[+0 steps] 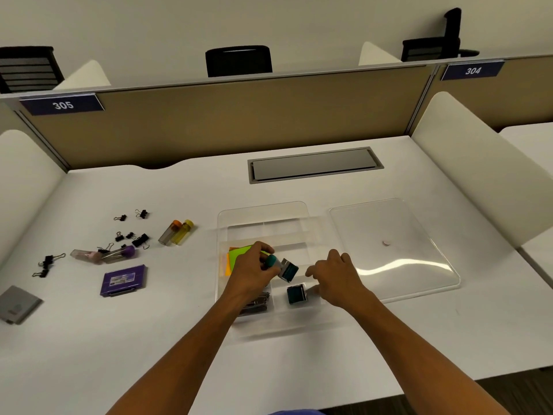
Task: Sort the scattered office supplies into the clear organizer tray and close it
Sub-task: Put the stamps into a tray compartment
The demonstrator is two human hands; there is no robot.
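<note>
The clear organizer tray [263,211] sits mid-desk with its lid [395,244] lying flat to its right. My left hand [251,269] grips a teal-topped stamp [284,266] over the tray's middle. Just right of it, my right hand [335,277] hovers over the tray's right side with loosely curled fingers, holding nothing. A second teal stamp [296,294] lies in a front compartment. Green and orange sticky notes [236,253] sit in a left compartment, partly hidden by my left hand. Dark clips [257,302] lie in the front left compartment.
Left of the tray lie several black binder clips [140,239], orange and yellow capped tubes [176,232], pink and purple capped tubes [104,254], a purple box [124,280] and a grey pad [18,304]. A cable hatch [314,164] sits at the back.
</note>
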